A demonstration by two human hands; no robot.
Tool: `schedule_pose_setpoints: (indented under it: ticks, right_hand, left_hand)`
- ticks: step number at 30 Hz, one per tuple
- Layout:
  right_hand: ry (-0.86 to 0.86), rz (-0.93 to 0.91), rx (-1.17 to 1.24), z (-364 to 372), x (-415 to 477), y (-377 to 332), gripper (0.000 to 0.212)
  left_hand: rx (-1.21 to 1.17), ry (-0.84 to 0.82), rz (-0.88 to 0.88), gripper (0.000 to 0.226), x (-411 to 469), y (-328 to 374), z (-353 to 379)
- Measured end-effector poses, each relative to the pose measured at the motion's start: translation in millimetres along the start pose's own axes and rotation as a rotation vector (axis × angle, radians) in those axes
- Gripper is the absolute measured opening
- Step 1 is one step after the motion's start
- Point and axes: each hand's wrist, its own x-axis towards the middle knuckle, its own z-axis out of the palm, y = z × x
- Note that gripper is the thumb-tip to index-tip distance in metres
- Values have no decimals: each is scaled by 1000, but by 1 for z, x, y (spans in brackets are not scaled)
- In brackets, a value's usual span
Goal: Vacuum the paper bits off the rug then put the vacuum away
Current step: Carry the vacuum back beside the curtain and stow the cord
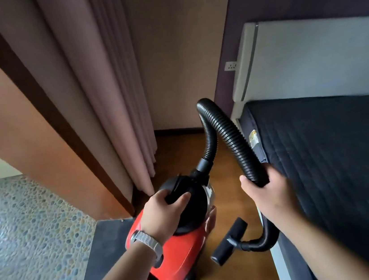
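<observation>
- Red-bodied and black-topped, the vacuum (184, 252) sits closest to us, over the wooden floor (181, 159); we cannot tell whether it rests on the boards or hangs just above them.
- Our left hand (165, 213), a grey-strapped watch (146, 241) on the wrist, has its fingers curled round the black handle on top of the vacuum.
- Our right hand (268, 192) is wrapped round the ribbed black hose (232, 138) at its lower end, thumb on the left side.
- The black floor nozzle (229, 242) lies at an angle below that forearm, between the vacuum and the white bed edge (277, 264), near both.
- A dark threshold strip (103, 244) borders the wood on the left, and a pebbled floor (26, 231) spreads beyond it.
- A dark quilted mattress (333, 155) fills the right side, its long edge running beside the hose.
- The hose arches up from the vacuum's front and back down to our grip, its top reaching the bed's near corner.
- Bare boards run ahead in a narrow lane between a brown door frame (23, 114) with the pink curtain (106, 91) on the left and the bed on the right, ending at a dark skirting.
- A pale headboard (308, 57) stands against the purple wall, a wall socket (230, 65) just beside its left edge.
</observation>
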Motion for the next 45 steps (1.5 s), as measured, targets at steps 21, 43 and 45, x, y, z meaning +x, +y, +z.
schedule_pose_setpoints:
  ticks: [21,43,45]
  right_hand:
    - [-19,162,-155,70,372,-41,21]
    - [-501,57,-294,191,713,112,25]
    - [-517,7,-380,212,725,128,29]
  left_hand:
    - [10,-258,-40,38,375,104,82]
    - [57,-261,-474,58,623,71,301]
    - [59,-261,-477,56,640,53,319]
